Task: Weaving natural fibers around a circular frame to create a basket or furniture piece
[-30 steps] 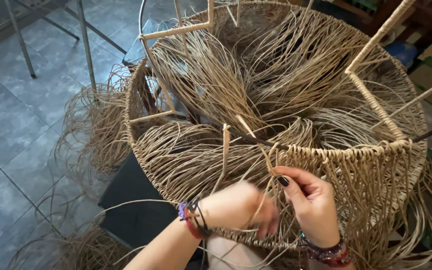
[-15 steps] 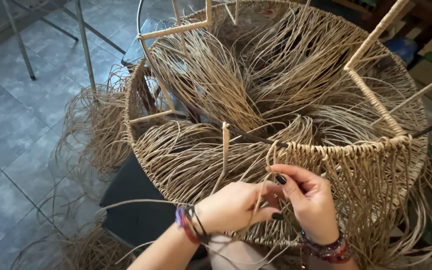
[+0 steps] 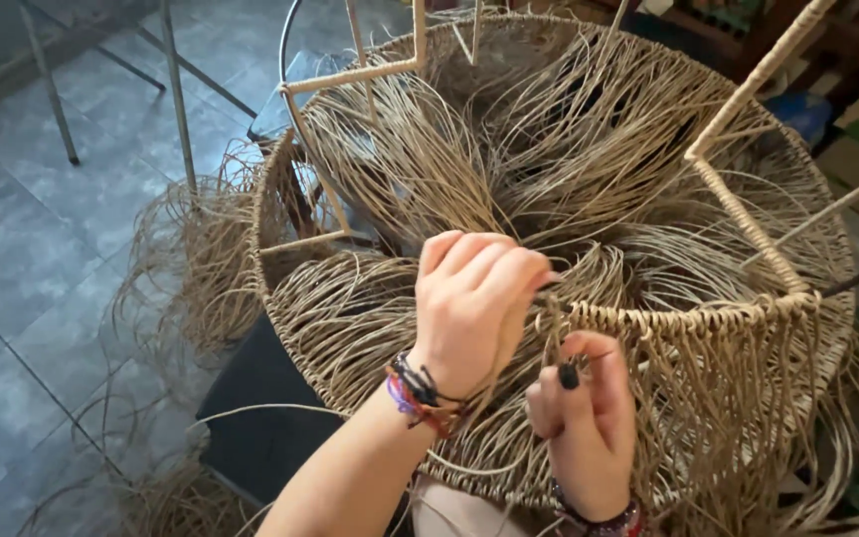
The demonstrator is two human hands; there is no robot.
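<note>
A thin tan cord [image 3: 547, 333] is pinched at the near rim of the big round woven frame [image 3: 589, 318]. The cord is gripped from above by the fingertips of the left hand [image 3: 474, 298], which is curled tight over the rim. Just below the rim, the same cord is squeezed by the thumb and fingers of the right hand [image 3: 584, 418]. The two hands are set close together, almost touching. Coloured bracelets [image 3: 418, 393] are worn on the left wrist, and a beaded band [image 3: 594, 519] is seen on the right wrist.

Inside the frame, many loose cords [image 3: 469, 169] are piled up and spread out from the middle. Wrapped bars [image 3: 748, 99] are seen rising from the far side of the frame. More loose cord [image 3: 186, 259] is spilled over the left edge of the frame onto the grey tiled floor [image 3: 42, 259]. Thin metal legs [image 3: 176, 89] are seen on the floor, left of the frame.
</note>
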